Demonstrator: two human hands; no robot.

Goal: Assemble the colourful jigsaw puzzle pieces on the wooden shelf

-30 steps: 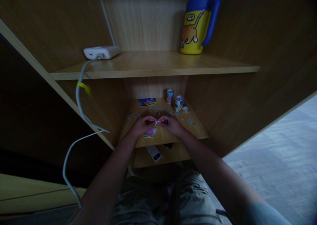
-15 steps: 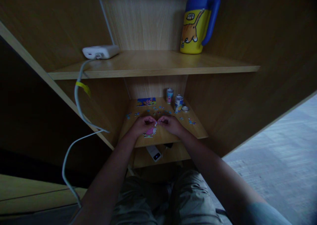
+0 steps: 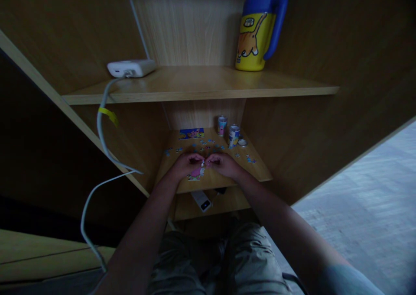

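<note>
My left hand (image 3: 187,164) and my right hand (image 3: 222,164) meet fingertip to fingertip over the lower shelf board. Both are closed in a pinch around a small jigsaw puzzle piece (image 3: 203,162), mostly covered by the fingers; whether it is one piece or two I cannot tell. Just below the left fingers lies a joined pink section of puzzle (image 3: 196,172). Loose puzzle pieces (image 3: 208,147) are scattered beyond the hands, with a small group (image 3: 250,159) to the right. A colourful picture card (image 3: 191,133) lies flat at the back.
Two printed cans (image 3: 222,126) (image 3: 233,136) stand at the back right beside a round lid (image 3: 242,143). Overhead, a shelf (image 3: 195,95) carries a blue-yellow mug (image 3: 253,37) and a white charger (image 3: 131,68), whose cable (image 3: 101,134) hangs at the left. Below sits a white device (image 3: 202,201).
The right fingers have shifted very slightly, and the small piece between the fingertips has turned a little. The rest of the scene stays put apart from a slight camera shift.
</note>
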